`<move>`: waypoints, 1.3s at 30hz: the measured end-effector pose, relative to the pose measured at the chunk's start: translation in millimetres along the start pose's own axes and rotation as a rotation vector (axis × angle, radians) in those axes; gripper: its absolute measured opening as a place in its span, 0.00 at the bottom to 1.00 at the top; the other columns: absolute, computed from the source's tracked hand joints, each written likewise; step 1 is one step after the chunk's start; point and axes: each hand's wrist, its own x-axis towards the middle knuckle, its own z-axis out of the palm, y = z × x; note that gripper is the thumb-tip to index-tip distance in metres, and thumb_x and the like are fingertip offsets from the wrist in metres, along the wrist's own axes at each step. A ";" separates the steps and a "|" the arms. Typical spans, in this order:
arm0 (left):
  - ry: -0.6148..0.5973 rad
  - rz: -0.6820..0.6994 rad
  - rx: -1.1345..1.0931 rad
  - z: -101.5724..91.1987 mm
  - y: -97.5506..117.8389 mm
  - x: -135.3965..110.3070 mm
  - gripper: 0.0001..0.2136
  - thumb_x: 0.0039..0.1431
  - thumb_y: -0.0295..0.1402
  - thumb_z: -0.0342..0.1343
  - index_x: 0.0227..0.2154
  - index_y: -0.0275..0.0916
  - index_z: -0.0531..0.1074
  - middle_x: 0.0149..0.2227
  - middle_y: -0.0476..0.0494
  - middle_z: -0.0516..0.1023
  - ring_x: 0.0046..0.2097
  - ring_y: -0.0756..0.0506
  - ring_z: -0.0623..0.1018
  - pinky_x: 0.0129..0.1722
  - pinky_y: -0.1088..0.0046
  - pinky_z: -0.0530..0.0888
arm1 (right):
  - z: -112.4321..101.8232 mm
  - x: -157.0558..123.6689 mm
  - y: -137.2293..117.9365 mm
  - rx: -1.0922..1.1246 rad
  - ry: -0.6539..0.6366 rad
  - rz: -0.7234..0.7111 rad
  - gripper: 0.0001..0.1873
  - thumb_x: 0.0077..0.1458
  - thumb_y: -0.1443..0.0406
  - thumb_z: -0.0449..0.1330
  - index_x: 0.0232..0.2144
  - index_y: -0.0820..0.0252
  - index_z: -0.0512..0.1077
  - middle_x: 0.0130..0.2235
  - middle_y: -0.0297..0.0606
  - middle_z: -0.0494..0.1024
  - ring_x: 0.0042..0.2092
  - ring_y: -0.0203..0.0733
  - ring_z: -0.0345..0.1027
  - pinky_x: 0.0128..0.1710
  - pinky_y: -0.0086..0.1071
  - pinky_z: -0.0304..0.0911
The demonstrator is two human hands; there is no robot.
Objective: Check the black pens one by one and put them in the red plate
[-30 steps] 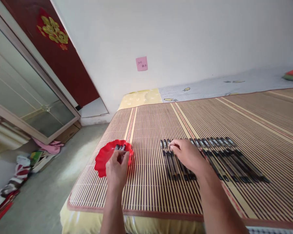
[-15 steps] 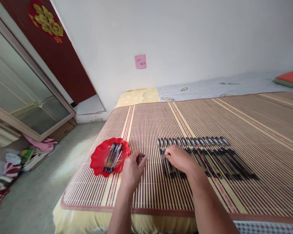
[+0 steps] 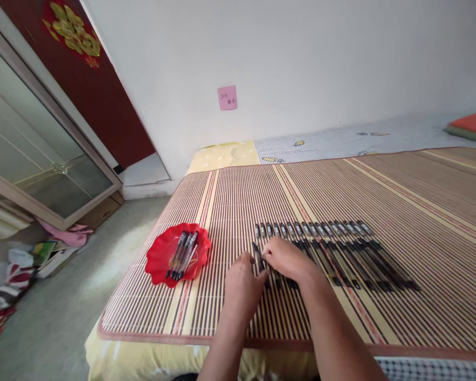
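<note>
ok so the leftmost pen sits between both hands, running lengthwise toward the wall. The left hand is closer, thumb overlapping it; right hand curls just beside. Can't tell whether either's gripping tbh.

White wall above grey floor

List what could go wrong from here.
The left hand and right hand are close together at the left end of the row of pens, so they might bump each other. Those pens lie tightly side by side; a brush could push several out of line. The red dish sits near the left edge of the striped mat; a knock might tip it off.
</note>
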 end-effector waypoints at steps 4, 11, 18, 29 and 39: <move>0.020 -0.037 0.075 1.7 -1.5 0.9 0.12 0.61 0.30 0.63 0.45 0.35 0.72 0.44 0.35 0.81 0.48 0.35 0.80 0.42 0.66 0.67 | 6.9 2.2 -8.3 0.045 -0.029 -0.064 0.18 0.52 0.74 0.58 0.14 0.59 0.59 0.19 0.32 0.62 0.25 0.34 0.58 0.28 0.33 0.45; 0.017 -0.142 0.214 -18.5 -15.3 6.5 0.04 0.62 0.28 0.57 0.39 0.35 0.74 0.41 0.35 0.82 0.46 0.37 0.81 0.43 0.66 0.68 | 2.5 0.4 -3.9 0.084 0.068 -0.104 0.20 0.52 0.75 0.54 0.15 0.58 0.51 0.20 0.30 0.56 0.24 0.34 0.50 0.28 0.35 0.41; 0.056 -0.145 0.339 -18.1 -18.3 9.4 0.08 0.61 0.29 0.54 0.39 0.33 0.76 0.42 0.30 0.82 0.47 0.35 0.81 0.45 0.64 0.69 | -0.7 3.8 7.5 0.144 0.168 -0.110 0.17 0.54 0.72 0.55 0.16 0.58 0.58 0.21 0.33 0.64 0.25 0.36 0.57 0.29 0.33 0.46; 0.103 0.006 -0.472 -18.3 -38.5 14.0 0.09 0.57 0.34 0.56 0.24 0.41 0.64 0.22 0.53 0.63 0.26 0.48 0.64 0.29 0.72 0.58 | -8.5 7.7 4.7 0.480 0.340 -0.107 0.15 0.63 0.58 0.54 0.34 0.59 0.77 0.31 0.39 0.79 0.31 0.41 0.70 0.31 0.33 0.60; -0.144 0.112 -0.968 -29.2 -21.3 4.0 0.15 0.60 0.44 0.60 0.28 0.39 0.65 0.22 0.55 0.65 0.23 0.53 0.63 0.24 0.76 0.59 | -11.8 2.3 -17.2 1.030 0.222 -0.212 0.22 0.52 0.47 0.69 0.34 0.61 0.77 0.22 0.31 0.73 0.22 0.32 0.62 0.21 0.28 0.57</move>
